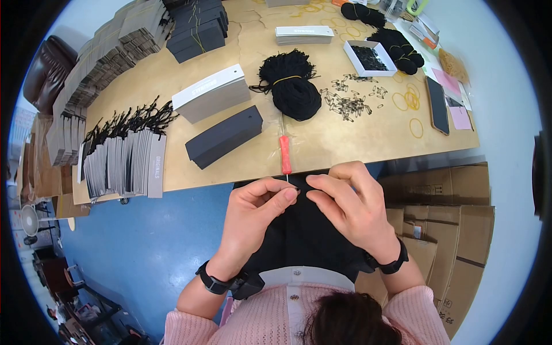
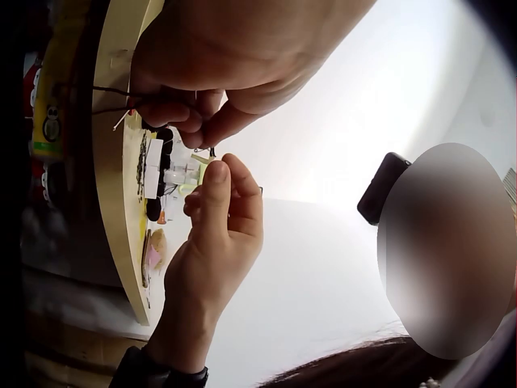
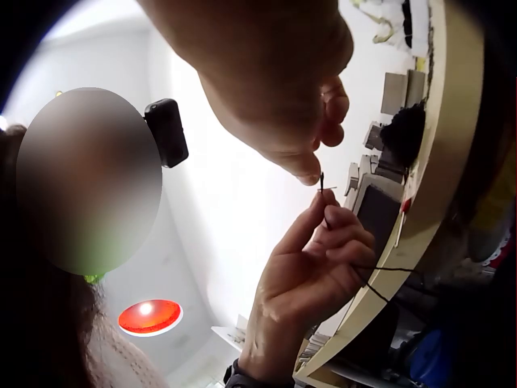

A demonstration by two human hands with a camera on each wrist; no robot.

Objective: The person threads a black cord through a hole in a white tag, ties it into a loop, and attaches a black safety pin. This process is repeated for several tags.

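The left hand [image 1: 253, 210] pinches a small dark piece between thumb and forefinger, above the lap near the table's front edge. In the right wrist view a black cord [image 3: 380, 269] trails from the left hand [image 3: 303, 267], and a dark tip stands up from its fingertips. Close beside it is the right hand [image 1: 356, 210], thumb and fingers bent toward the piece; whether it touches or holds anything is unclear. A red-handled tool [image 1: 284, 154] lies on the table [image 1: 356, 150], its thin shaft reaching past the edge toward the left hand.
Black cord bundles [image 1: 296, 95], small metal clips [image 1: 348, 104], a white box [image 1: 370, 72] and a phone [image 1: 437, 106] lie on the table. Dark cards [image 1: 224, 138] and corded tags [image 1: 123, 167] are at left. Cardboard [image 1: 437, 230] leans below, right.
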